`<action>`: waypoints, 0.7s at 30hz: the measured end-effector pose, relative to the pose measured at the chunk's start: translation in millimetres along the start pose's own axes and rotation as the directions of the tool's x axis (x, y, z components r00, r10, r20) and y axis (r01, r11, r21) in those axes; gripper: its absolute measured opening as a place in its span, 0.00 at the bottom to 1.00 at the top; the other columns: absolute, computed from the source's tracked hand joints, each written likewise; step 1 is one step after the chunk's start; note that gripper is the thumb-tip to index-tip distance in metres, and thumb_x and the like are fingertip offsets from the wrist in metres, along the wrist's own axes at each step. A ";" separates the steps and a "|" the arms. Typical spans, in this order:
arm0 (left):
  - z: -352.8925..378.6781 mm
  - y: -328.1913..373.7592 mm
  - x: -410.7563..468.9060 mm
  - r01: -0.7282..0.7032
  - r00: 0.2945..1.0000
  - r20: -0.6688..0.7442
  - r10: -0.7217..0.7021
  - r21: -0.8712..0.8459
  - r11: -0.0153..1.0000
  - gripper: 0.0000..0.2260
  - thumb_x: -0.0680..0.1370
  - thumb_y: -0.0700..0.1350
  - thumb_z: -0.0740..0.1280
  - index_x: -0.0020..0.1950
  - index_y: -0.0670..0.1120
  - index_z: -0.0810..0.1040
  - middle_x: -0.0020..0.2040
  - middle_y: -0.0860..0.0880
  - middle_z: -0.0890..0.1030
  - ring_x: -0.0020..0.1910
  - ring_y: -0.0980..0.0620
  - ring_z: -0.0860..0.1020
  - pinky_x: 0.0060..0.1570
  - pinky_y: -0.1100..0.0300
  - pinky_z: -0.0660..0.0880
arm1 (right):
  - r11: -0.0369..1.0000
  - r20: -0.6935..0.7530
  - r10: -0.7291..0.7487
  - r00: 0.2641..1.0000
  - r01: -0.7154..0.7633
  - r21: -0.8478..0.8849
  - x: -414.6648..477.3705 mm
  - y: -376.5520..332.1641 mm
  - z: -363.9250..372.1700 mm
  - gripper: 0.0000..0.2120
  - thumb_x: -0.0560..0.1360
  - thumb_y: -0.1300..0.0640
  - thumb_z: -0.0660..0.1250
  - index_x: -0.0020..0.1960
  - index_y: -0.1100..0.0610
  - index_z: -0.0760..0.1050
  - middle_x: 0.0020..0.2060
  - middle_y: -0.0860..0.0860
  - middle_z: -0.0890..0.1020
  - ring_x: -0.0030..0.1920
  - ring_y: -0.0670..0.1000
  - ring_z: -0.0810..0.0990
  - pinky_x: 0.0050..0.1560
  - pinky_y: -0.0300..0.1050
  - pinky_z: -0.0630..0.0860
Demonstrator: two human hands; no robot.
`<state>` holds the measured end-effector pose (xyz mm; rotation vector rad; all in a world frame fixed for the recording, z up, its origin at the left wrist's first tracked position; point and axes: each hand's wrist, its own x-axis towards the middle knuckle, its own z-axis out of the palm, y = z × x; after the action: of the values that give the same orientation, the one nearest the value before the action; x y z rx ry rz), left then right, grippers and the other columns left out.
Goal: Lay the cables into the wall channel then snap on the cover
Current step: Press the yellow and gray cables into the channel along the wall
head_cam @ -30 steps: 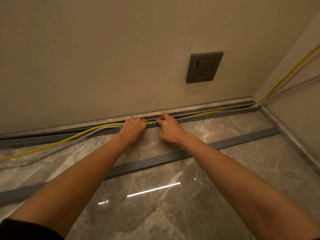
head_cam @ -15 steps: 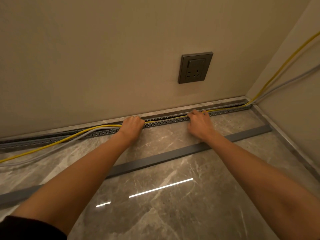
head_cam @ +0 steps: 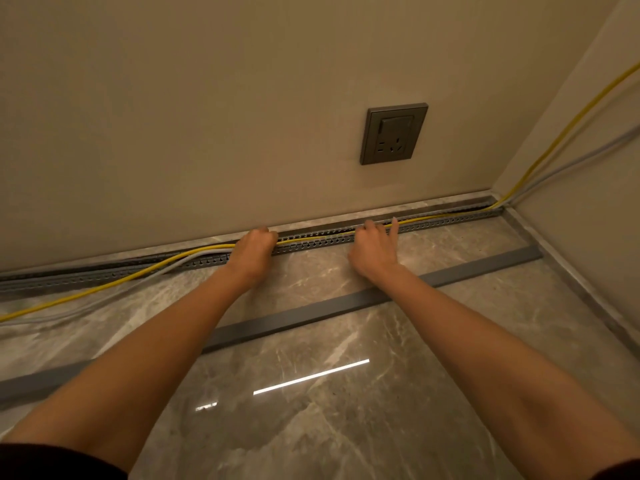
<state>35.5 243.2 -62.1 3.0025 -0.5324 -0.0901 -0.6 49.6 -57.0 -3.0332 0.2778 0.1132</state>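
Yellow cable (head_cam: 311,238) in channel (head_cam: 450,220), left grip (head_cam: 254,249) holding it, right grip (head_cam: 374,252) pressing

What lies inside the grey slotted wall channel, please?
The yellow cable shows inside it from the left hand to the corner, hidden under the right hand. Whether the grey cable lies there too is unclear.

Glossy marble floor (head_cam: 346,431), grey cover strip (head_cam: 294,319) lying flat on it, slotted channel (head_cam: 104,276) at wall base, cables (head_cam: 86,293) trailing left
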 end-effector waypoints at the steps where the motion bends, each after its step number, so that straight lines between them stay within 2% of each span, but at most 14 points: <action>1: 0.5 -5.4 -3.4 -0.009 0.999 -0.036 0.007 -0.070 0.997 0.09 0.77 0.32 0.60 0.54 0.35 0.77 0.56 0.35 0.76 0.54 0.38 0.76 0.52 0.48 0.73 | 1.000 0.004 -0.012 1.000 0.012 0.028 -2.6 -8.4 -1.2 0.15 0.75 0.61 0.60 0.60 0.62 0.75 0.63 0.58 0.74 0.67 0.59 0.70 0.76 0.62 0.44; 4: 2.6 -21.5 -17.9 -0.047 0.991 -0.133 0.025 -0.162 0.986 0.10 0.75 0.29 0.62 0.55 0.33 0.77 0.56 0.34 0.76 0.53 0.37 0.76 0.52 0.48 0.74 | 0.995 0.005 -0.045 0.999 0.045 0.088 -11.3 -36.5 -2.5 0.15 0.76 0.62 0.60 0.61 0.62 0.74 0.66 0.59 0.71 0.68 0.59 0.69 0.77 0.60 0.44; 8: -0.8 -47.0 -33.6 0.013 0.990 -0.141 -0.027 -0.100 0.995 0.13 0.73 0.28 0.63 0.57 0.34 0.76 0.57 0.35 0.75 0.53 0.35 0.76 0.52 0.45 0.74 | 0.985 0.009 -0.081 0.997 0.078 0.156 -25.4 -79.1 3.0 0.16 0.77 0.62 0.59 0.64 0.63 0.72 0.67 0.59 0.69 0.69 0.60 0.68 0.76 0.61 0.47; 14: -4.4 -78.0 -41.9 0.223 0.968 -0.093 -0.232 -0.094 0.970 0.13 0.77 0.35 0.64 0.61 0.36 0.73 0.61 0.36 0.73 0.59 0.37 0.73 0.57 0.46 0.72 | 0.947 0.061 -0.251 0.966 0.231 0.224 -32.6 -128.0 10.4 0.20 0.77 0.62 0.59 0.69 0.60 0.67 0.68 0.59 0.69 0.69 0.59 0.67 0.74 0.58 0.56; 17: -7.5 -78.1 -38.6 0.250 0.964 -0.062 -0.259 -0.127 0.960 0.13 0.79 0.42 0.63 0.61 0.37 0.73 0.61 0.37 0.74 0.61 0.37 0.72 0.58 0.46 0.72 | 0.941 0.103 -0.279 0.955 0.251 0.225 -30.2 -137.9 8.6 0.22 0.77 0.61 0.60 0.70 0.60 0.65 0.67 0.58 0.70 0.69 0.59 0.67 0.73 0.58 0.58; 21: -13.1 -81.6 -30.6 0.306 0.949 -0.035 -0.313 -0.142 0.942 0.14 0.79 0.46 0.64 0.58 0.37 0.77 0.59 0.36 0.76 0.60 0.36 0.74 0.57 0.45 0.73 | 0.941 0.135 -0.298 0.945 0.267 0.209 -26.6 -141.7 9.5 0.24 0.76 0.60 0.60 0.72 0.60 0.63 0.68 0.58 0.68 0.70 0.60 0.66 0.72 0.60 0.59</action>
<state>35.5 331.1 -55.9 2.9173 -0.0409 -0.0581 -1.2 194.0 -52.0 -2.8157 -0.1550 0.2959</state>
